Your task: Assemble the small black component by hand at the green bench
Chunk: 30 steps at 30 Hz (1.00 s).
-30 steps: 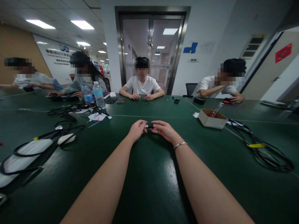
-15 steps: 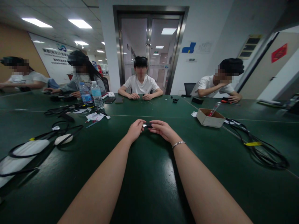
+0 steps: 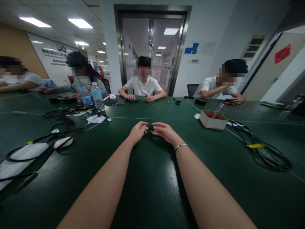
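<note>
Both my arms reach forward over the dark green table (image 3: 152,178). Between my fingertips is a small black-and-silver piece (image 3: 150,128), too small to name exactly. My left hand (image 3: 138,133) pinches its silver end, on the left. Fingers of my right hand (image 3: 164,132) close round the black end, and a silver bangle (image 3: 181,146) circles that wrist. The piece lies level, just above the tabletop; my fingers cover both its ends.
Right of my hands stands an open cardboard box (image 3: 214,122) beside a coiled black cable (image 3: 269,156). At left are more cables (image 3: 62,111), a white mouse (image 3: 63,142), a white keyboard (image 3: 26,156) and water bottles (image 3: 97,97). Several people sit across the table.
The whole view has shifted slightly. My hands keep the same hold on the small piece. Opposite, a person's hands have moved slightly, and a thin item shows between them.
</note>
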Available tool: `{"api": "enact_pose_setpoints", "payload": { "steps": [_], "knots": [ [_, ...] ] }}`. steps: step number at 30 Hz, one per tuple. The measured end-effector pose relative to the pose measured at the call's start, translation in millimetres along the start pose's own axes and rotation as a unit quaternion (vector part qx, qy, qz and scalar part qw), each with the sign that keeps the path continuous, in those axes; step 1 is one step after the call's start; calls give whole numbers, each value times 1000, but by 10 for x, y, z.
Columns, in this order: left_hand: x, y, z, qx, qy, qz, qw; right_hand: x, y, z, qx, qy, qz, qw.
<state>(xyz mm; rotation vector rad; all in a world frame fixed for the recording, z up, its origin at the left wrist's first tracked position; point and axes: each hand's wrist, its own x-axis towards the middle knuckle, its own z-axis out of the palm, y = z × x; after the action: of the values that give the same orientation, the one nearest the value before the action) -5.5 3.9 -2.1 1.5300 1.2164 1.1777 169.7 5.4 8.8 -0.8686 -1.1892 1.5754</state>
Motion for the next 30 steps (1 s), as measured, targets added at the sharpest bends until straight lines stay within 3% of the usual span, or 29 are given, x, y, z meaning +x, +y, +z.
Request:
{"api": "enact_pose_setpoints", "payload": {
  "steps": [10, 22, 30],
  "knots": [
    [10, -39, -16, 2, 0, 21, 1000, -9, -17, 8, -5, 1, 3, 1000],
    [-27, 49, 4, -3, -31, -5, 1000, -2, -11, 6, -13, -2, 8, 1000],
    [-15, 7, 0, 16, -15, 5, 1000, 8, -2, -7, -14, -7, 4, 1000]
  ]
}}
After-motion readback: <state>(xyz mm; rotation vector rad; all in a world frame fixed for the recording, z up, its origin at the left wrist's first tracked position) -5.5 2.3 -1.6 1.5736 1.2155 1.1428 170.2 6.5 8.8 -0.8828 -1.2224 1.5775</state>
